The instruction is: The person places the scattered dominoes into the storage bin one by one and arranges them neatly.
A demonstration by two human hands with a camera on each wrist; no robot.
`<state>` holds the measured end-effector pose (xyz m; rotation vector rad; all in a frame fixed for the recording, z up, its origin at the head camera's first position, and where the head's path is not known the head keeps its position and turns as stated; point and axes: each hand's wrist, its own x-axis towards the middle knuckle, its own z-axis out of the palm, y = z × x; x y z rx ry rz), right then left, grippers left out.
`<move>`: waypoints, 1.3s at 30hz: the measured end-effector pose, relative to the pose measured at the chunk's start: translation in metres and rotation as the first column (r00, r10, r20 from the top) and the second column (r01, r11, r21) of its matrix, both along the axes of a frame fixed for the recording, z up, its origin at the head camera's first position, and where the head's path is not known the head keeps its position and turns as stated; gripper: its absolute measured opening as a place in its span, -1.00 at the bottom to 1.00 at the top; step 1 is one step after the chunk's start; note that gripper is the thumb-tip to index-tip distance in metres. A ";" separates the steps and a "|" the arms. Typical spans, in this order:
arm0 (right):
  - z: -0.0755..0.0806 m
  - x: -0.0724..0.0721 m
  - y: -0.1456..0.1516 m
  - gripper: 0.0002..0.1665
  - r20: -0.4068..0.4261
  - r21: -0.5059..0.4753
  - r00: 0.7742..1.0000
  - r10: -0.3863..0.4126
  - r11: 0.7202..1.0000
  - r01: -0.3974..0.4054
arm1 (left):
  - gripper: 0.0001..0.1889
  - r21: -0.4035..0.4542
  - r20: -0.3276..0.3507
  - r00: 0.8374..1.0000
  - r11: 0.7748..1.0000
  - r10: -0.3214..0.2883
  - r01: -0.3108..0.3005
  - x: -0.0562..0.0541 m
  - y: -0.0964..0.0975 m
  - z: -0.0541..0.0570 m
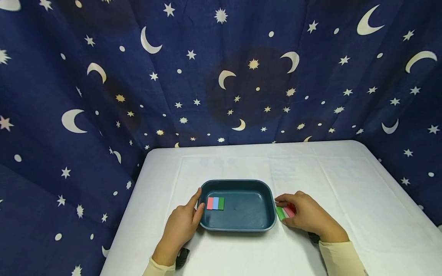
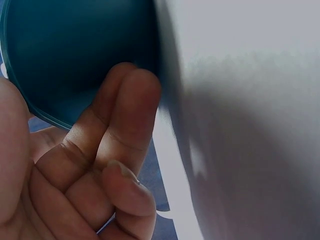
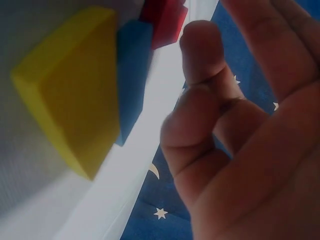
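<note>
A dark teal tray (image 1: pixel 238 231) stands on the table, with pink, blue and green blocks (image 1: pixel 215 203) side by side near its left end. At the tray's left side, my left hand (image 1: pixel 181 223) holds the rim, thumb at the edge and fingers (image 2: pixel 137 95) against the outer wall. My right hand (image 1: pixel 305 214) is bent over a group of blocks just right of the tray. Green (image 1: pixel 280 213) and pink-red (image 1: pixel 289 210) blocks show beneath it. The right wrist view shows yellow (image 3: pixel 82 95), blue (image 3: pixel 134 75) and red (image 3: pixel 165 22) blocks beside loosely bent fingers.
A white cloth covers the table (image 1: pixel 238 161). Behind it and along the sides hangs a dark blue curtain (image 1: pixel 193 84) with moons and stars. Dark wrist-worn devices show below both hands, the left one (image 1: pixel 182 258) more fully.
</note>
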<state>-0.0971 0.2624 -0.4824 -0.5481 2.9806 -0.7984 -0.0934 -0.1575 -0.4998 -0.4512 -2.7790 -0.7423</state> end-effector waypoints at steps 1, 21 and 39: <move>0.000 -0.001 0.000 -0.25 0.009 0.003 1.000 -0.001 1.000 0.001 | -0.43 0.000 -0.001 1.000 1.000 0.000 0.000 0.000 0.000 0.000; -0.004 -0.001 -0.001 -0.24 0.007 -0.016 0.999 0.035 0.999 -0.034 | -0.43 0.002 -0.014 1.000 1.000 0.014 -0.014 0.003 -0.003 -0.003; 0.006 -0.007 0.000 -0.31 -0.050 -0.052 0.998 0.036 0.998 -0.038 | -0.44 0.015 -0.046 0.999 1.000 -0.001 0.002 0.003 0.001 -0.002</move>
